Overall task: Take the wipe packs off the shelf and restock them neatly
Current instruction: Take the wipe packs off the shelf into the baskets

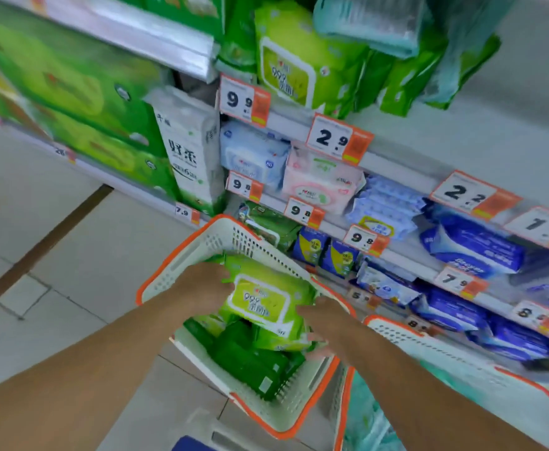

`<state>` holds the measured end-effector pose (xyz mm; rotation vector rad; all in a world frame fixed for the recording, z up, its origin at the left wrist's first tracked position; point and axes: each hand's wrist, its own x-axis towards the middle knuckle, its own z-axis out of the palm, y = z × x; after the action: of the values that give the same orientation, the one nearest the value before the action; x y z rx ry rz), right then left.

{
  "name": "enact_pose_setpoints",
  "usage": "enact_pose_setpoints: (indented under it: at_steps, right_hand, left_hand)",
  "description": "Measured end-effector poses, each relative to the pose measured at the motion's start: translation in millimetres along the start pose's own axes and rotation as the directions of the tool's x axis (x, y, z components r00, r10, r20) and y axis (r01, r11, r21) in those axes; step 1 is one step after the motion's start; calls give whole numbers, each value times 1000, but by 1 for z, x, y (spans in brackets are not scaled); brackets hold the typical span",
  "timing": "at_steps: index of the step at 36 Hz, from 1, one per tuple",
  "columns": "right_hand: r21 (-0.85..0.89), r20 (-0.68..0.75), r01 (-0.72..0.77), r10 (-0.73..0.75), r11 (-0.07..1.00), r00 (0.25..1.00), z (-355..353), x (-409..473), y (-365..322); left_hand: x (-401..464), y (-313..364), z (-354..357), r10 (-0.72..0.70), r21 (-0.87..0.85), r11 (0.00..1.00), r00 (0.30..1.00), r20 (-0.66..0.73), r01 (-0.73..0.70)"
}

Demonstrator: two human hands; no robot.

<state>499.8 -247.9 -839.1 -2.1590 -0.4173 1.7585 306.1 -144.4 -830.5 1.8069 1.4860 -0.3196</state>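
A lime-green wipe pack [261, 299] with a white-framed flap lies on top of darker green packs [250, 359] inside a cream basket with an orange rim [182, 265]. My left hand [203, 286] grips the pack's left end. My right hand [320, 323] holds its right end, fingers curled under the edge. On the shelf above stand more lime-green wipe packs [291, 56], some leaning.
A second cream and orange basket [445, 356] sits to the right with teal packs in it. Shelves hold blue, pink and dark blue packs [471, 242] behind price tags [338, 138]. Large green boxes [71, 83] fill the left shelves. Tiled floor lies at the left.
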Motion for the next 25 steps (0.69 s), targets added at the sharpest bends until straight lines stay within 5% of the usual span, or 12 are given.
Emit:
enact_pose_setpoints:
  at_steps: [2, 3, 5, 7, 9, 10, 15, 19, 25]
  right_hand:
    - [-297, -87, 92, -123, 951, 989, -8, -12, -28]
    - [-363, -169, 244, -322, 899, 932, -18, -20, -45]
    - [-410, -391, 515, -655, 753, 647, -46, -42, -87]
    - [-309, -568, 741, -741, 596, 359, -75, -72, -126]
    - [-291, -619, 841, -760, 455, 197, -99, -87, -157]
    - [-289, -630, 847, -755, 446, 183, -110, -83, -170]
    - [-132, -679, 824, -656, 551, 330, -143, -53, -225]
    - [-115, -645, 807, -661, 579, 383, -147, -39, -251]
    - [429, -514, 724, -514, 539, 687, -147, -38, -278]
  left_hand:
    - [-3, 22, -28, 75, -18, 997, 995, -62, -76]
    - [-5, 39, -47, 116, -111, 985, 983, -144, -132]
    - [-9, 76, -84, 228, -310, 888, 912, -342, -339]
    - [-8, 113, -119, 321, -319, 793, 801, -505, -519]
    - [0, 145, -147, 356, -270, 762, 730, -584, -588]
    - [8, 158, -156, 343, -291, 752, 729, -593, -591]
    - [46, 179, -166, 265, -404, 764, 815, -516, -504]
    - [52, 179, -164, 348, -202, 826, 758, -551, -526]
    - [54, 182, -169, 433, 49, 869, 709, -556, -492]
